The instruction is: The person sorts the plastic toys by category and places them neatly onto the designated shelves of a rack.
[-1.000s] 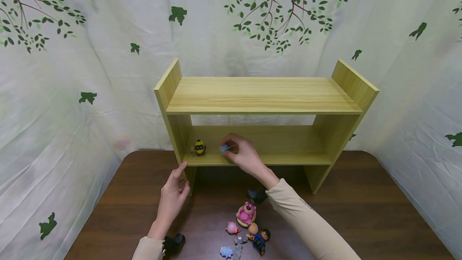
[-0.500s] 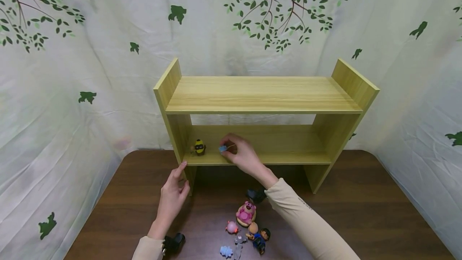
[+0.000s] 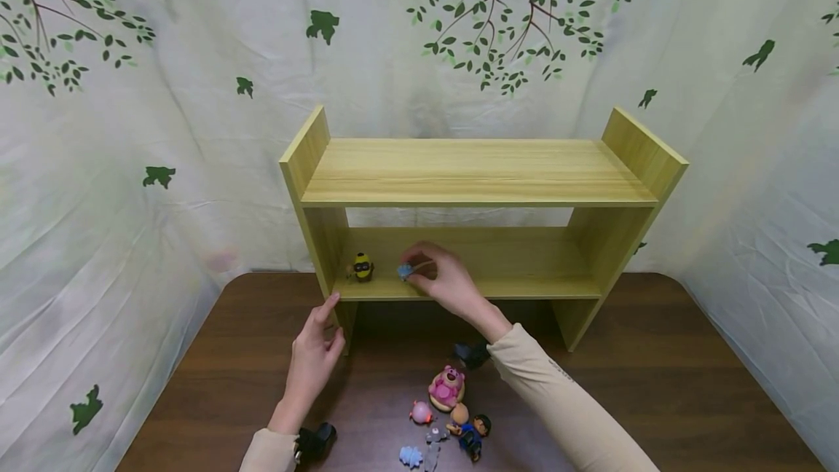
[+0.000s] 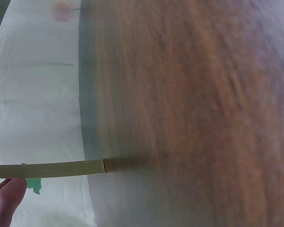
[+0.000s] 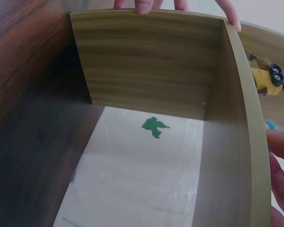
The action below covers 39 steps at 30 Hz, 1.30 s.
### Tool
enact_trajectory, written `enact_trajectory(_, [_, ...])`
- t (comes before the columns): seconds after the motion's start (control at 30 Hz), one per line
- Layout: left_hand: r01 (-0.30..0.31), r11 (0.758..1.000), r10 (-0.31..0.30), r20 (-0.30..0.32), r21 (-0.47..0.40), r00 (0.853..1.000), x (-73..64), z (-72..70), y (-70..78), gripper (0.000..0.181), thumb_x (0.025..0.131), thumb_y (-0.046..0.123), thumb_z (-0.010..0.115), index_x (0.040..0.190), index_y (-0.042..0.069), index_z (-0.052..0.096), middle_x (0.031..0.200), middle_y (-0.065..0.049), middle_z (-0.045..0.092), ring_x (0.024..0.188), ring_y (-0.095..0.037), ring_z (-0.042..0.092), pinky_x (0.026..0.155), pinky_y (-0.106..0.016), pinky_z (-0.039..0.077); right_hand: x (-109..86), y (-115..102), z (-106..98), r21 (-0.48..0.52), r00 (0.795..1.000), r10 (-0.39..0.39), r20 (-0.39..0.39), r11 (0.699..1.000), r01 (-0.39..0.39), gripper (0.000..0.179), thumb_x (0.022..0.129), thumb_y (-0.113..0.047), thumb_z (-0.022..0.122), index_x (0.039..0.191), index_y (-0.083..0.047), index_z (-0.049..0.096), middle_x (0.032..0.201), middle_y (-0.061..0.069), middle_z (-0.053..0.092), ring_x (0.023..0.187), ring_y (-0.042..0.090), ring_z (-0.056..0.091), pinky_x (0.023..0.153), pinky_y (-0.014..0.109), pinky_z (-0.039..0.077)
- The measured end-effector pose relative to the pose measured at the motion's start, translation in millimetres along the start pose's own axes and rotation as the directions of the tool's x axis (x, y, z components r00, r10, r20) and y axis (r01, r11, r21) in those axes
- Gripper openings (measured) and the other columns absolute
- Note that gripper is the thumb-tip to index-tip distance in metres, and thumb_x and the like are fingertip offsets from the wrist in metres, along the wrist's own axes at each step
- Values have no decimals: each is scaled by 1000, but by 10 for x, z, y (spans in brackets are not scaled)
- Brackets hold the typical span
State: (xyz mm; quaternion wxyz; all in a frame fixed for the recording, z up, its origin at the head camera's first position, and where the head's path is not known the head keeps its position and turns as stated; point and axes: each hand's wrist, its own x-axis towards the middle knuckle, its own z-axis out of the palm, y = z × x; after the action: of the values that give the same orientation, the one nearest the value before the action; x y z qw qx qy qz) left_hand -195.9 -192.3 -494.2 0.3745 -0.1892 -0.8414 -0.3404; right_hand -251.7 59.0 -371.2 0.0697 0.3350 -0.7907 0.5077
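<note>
My right hand [image 3: 442, 282] pinches a small light-blue toy figure [image 3: 406, 271] between thumb and fingers, low over the middle board of the wooden shelf [image 3: 485, 173]. A thin tan strand shows between the fingers. To its left stands a yellow minion figure [image 3: 363, 268] with dark goggles, also seen past the board edge in the right wrist view. At the shelf's left front corner, my left hand [image 3: 313, 355] touches the front edge with an extended index finger. In the right wrist view its fingertips [image 5: 143, 6] rest along the side panel's edge.
On the brown table [image 3: 655, 355] lie a pink bear toy [image 3: 448, 388], a round pink toy [image 3: 422, 413], a doll in blue [image 3: 472, 439], a grey figure [image 3: 432, 446] and a light-blue piece [image 3: 411, 457]. A leaf-printed white cloth [image 3: 197, 93] hangs behind.
The right hand has shifted and turned very slightly, still pinching the light-blue figure. The left hand and the other toys have not moved.
</note>
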Motion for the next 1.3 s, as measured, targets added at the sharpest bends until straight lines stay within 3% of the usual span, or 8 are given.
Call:
enact_trajectory(0.5, [1,1000,-1,-1,-2,1000,5,3,-9,84,70,-23,65,142,15,41,102,-16,57,57,-10,41,47,-15,46,-129,36,-184,14,999,15,-38,1000,-15,26,85,4,67,111,4,62,105,18,65,94,31,63,84,41,52])
enact_trajectory(0.77, [1,1000,-2,-10,-15,1000,3,12,-11,85,70,-24,64,142,15,42,100,-12,56,60,-14,46,49,-15,46,-252,-367,-317,15,999,2,-33,1000,-1,22,84,13,62,106,13,60,99,27,63,92,38,62,83,45,51])
enact_trajectory(1.3, [21,1000,-21,-5,-24,1000,8,1,7,82,72,-22,64,142,16,42,102,-13,56,67,-21,53,51,-18,50,-462,-395,-413,37,998,-18,-58,999,20,19,85,13,61,104,12,61,101,27,63,90,38,62,79,47,53])
